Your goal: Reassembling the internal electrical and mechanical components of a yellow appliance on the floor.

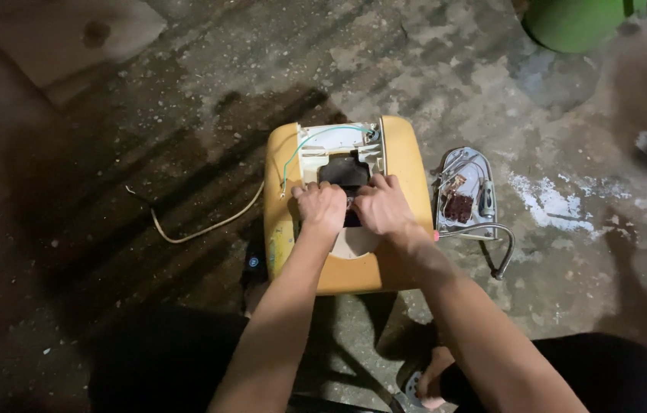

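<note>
On the concrete floor (147, 92), yellow appliance (400, 160) lay opened | left hand (322, 208), right hand (381, 205) clenched over its dark inner part (342, 170) | step judged: prying loose; needed firm pull

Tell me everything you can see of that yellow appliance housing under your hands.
The yellow housing looks like smooth plastic with rounded corners, lying flat on the stained concrete floor. Its middle is opened up: a whitish inner frame surrounds a dark cavity, and a thin green wire loops across the frame. A pale cord runs off its left side. The left hand and right hand both press on its centre, fingers curled at the cavity edge.
</note>
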